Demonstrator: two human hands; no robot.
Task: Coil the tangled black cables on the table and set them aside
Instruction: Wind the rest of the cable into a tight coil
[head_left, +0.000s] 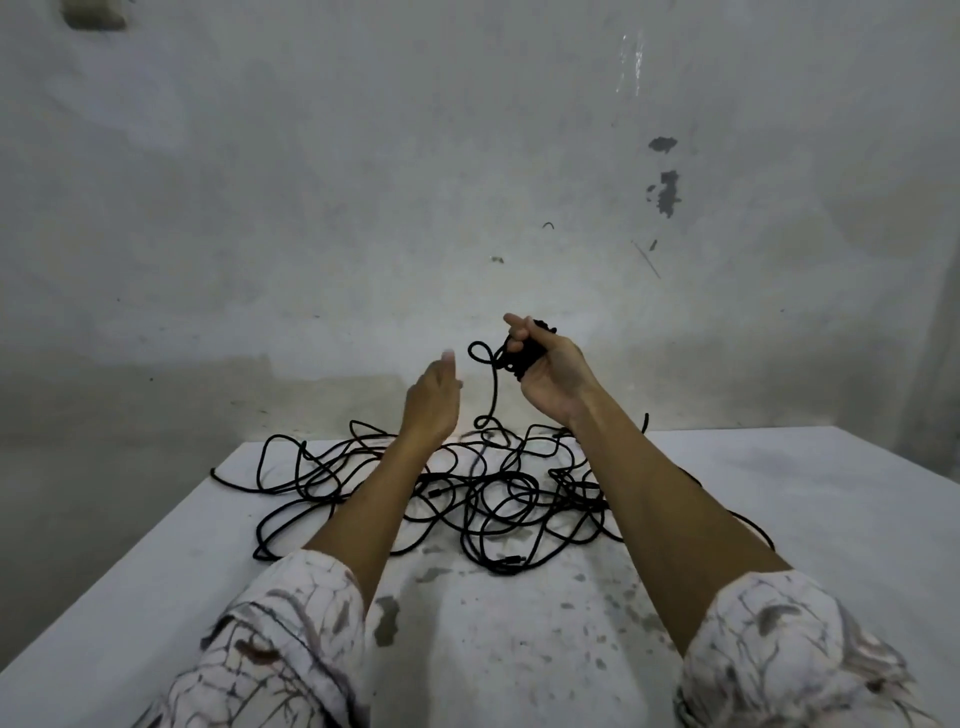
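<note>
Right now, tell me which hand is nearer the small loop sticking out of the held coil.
Right. The right hand holds the coil, and the loop sticks out just beside its grip. The left hand is open, empty, a little further to the loop's left and lower.

The person's right hand (550, 374) is raised above the white table (779, 519), fingers curled around a small bundle of coiled black cable (522, 353), from which one strand hangs in loops down to the tangled black cables (467, 499) spread over the table's far half. The left hand (431, 400) is lifted just beside that strand, fingers loose and holding nothing. Both forearms are bare below rolled, patterned sleeves (280, 634), with a stained grey wall (363, 182) behind.
</note>
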